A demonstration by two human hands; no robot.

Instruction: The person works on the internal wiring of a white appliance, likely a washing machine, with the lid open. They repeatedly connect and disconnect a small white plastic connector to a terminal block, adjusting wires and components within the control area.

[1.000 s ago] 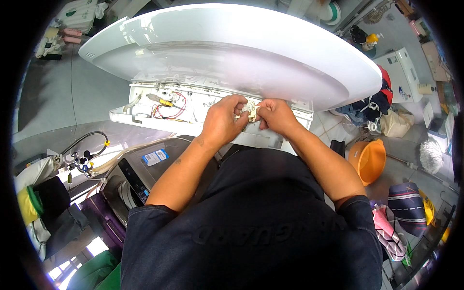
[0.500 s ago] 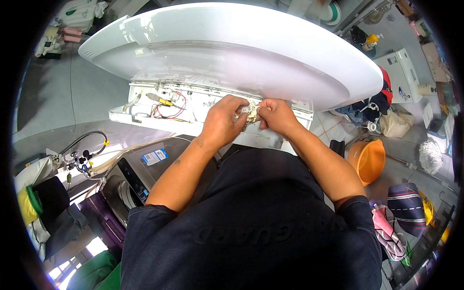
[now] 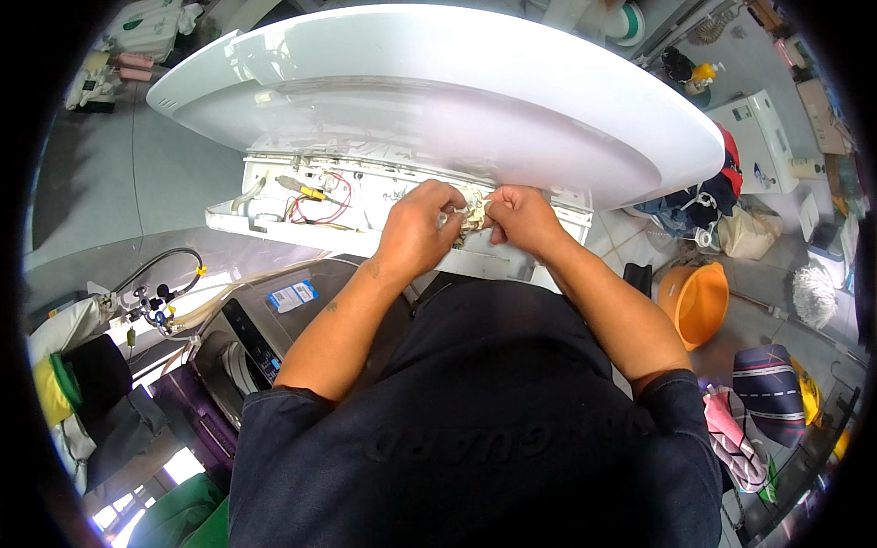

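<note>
A long white appliance housing lies open below a large, glossy white curved panel. Inside it are red and other wires, a pale hose and a yellow-and-grey tool. My left hand has its curled fingers on a small cream-white component in the housing. My right hand pinches the same component from the right with thumb and forefinger. The fingertips partly hide it.
A steel-grey machine with a control strip stands below left, beside gauge hoses and a purple bag. At the right are an orange basin, piled clothes, a white box and striped cloths.
My left hand has shifted very slightly left and its fingers have moved a little around the component. My right hand stays in about the same place.
</note>
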